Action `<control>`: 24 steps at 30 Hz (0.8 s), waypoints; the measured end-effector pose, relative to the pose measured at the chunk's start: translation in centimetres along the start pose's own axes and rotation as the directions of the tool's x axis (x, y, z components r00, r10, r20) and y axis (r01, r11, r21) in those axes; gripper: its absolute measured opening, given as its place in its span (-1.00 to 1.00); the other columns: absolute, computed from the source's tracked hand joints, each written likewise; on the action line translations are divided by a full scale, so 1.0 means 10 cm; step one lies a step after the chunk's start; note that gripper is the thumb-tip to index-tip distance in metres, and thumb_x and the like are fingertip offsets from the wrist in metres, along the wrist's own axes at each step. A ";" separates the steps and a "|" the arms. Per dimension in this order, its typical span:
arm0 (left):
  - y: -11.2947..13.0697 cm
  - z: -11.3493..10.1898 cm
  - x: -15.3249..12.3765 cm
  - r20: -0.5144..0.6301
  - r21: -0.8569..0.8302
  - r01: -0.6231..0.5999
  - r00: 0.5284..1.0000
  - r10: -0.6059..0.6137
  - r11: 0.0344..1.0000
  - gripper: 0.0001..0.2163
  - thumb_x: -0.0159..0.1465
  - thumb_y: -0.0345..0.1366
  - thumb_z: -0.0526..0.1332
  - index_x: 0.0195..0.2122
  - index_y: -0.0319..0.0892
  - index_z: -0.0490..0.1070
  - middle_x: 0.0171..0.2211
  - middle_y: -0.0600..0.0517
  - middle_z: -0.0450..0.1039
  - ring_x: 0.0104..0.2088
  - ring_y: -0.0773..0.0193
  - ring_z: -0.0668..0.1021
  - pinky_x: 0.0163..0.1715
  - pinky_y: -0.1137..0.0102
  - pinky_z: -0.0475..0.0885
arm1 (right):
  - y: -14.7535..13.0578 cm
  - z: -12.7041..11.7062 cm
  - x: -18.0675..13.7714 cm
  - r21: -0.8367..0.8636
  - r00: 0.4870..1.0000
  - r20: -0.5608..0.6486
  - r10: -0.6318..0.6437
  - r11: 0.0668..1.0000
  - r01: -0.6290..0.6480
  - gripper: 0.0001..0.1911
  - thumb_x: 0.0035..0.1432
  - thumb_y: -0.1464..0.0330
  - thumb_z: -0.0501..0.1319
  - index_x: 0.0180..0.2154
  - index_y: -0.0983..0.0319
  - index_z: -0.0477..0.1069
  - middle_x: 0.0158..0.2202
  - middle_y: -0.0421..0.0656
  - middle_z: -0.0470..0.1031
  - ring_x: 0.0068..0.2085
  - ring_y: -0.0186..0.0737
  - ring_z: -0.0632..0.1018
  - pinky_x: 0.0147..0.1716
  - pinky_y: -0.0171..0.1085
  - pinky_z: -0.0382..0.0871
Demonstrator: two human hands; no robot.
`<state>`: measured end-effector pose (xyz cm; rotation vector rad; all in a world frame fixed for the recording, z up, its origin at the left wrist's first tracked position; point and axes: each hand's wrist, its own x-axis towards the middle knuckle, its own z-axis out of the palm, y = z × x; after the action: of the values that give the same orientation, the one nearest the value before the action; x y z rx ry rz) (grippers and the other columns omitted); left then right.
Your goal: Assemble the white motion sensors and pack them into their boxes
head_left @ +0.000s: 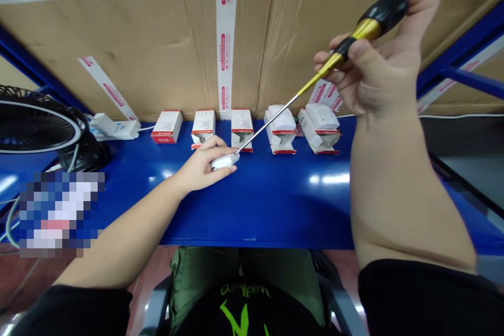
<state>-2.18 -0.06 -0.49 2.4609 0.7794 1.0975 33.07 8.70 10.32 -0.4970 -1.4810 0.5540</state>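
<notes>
My left hand (200, 165) is closed around a small white plastic device (225, 161) just above the blue table. Raised at the right, my right hand (378, 63) grips a long screwdriver (368, 29) with a black and yellow handle. Its metal shaft slants down to the left, and the tip meets the right end of the white device. Whether it sits in a screw is too small to tell. Behind my left hand stand an opened red and white box (203, 125) and another opened box (241, 123).
Two more opened boxes, each with a white device (280, 115) and a white device (322, 115) on top, stand further right. A red and white carton (167, 126) is at the left. A black fan (35, 126) and a power strip (116, 128) occupy the left end. Cardboard (157, 47) walls the back of the blue table (268, 205).
</notes>
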 end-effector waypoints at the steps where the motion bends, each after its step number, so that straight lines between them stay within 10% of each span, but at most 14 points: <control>1: 0.01 0.02 0.00 -0.005 0.011 -0.006 1.000 0.006 1.000 -0.66 0.46 -0.10 0.39 0.19 -0.08 0.63 -0.10 -0.06 0.48 -0.13 0.14 0.60 -0.05 0.18 0.62 | 0.08 -0.03 0.02 0.003 0.999 -0.020 -0.030 1.000 0.030 -0.21 -0.13 -0.06 0.70 0.03 -0.24 0.35 -0.25 -0.47 0.64 -0.20 -0.28 0.74 -0.11 -0.12 0.64; 8: 0.15 0.07 0.00 0.166 0.041 -0.008 0.986 0.001 0.999 -0.64 0.45 -0.11 0.40 0.22 -0.07 0.60 -0.01 -0.09 0.46 -0.04 0.09 0.63 0.04 0.15 0.64 | 0.40 -0.25 0.13 -0.069 0.992 -0.119 -0.046 0.997 0.038 -0.43 0.12 -0.03 0.60 0.02 -0.19 0.38 -0.32 -0.37 0.57 -0.42 -0.29 0.63 -0.37 -0.15 0.52; 11: 0.12 0.07 -0.03 0.271 0.097 0.020 0.962 -0.046 0.995 -0.61 0.40 -0.14 0.45 0.23 -0.02 0.58 0.01 -0.06 0.45 -0.07 0.11 0.65 -0.02 0.19 0.67 | 0.22 -0.17 -0.06 -0.094 0.990 0.060 0.125 0.988 -0.119 -0.48 0.25 -0.08 0.49 0.12 -0.21 0.35 -0.35 -0.37 0.57 -0.50 -0.28 0.59 -0.45 -0.15 0.44; 17: 0.07 0.15 -0.02 0.313 0.214 0.029 0.945 -0.097 0.976 -0.43 0.18 -0.12 0.64 0.16 -0.08 0.55 -0.02 -0.04 0.50 -0.10 0.04 0.68 -0.06 0.15 0.65 | -0.24 0.36 -0.82 -0.432 0.706 0.580 0.406 0.888 -0.155 -0.50 0.50 0.14 0.20 0.38 0.00 0.30 -0.01 -0.07 0.66 -0.25 -0.09 0.69 -0.24 -0.03 0.69; 24: 0.05 0.03 0.03 0.082 0.133 0.151 0.983 -0.162 0.980 -0.83 0.45 -0.13 0.33 -0.10 -0.11 0.51 -0.20 0.00 0.55 -0.18 0.12 0.63 -0.12 0.20 0.60 | -0.23 0.55 -1.21 -0.595 0.474 0.737 0.482 0.795 0.115 -0.56 0.50 0.30 0.13 0.31 0.17 0.44 0.13 0.06 0.69 0.07 0.10 0.73 0.07 0.05 0.65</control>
<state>-1.59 -0.28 -0.22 2.4825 1.0226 0.8959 27.53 -0.74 2.50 -0.9692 -2.6767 0.5523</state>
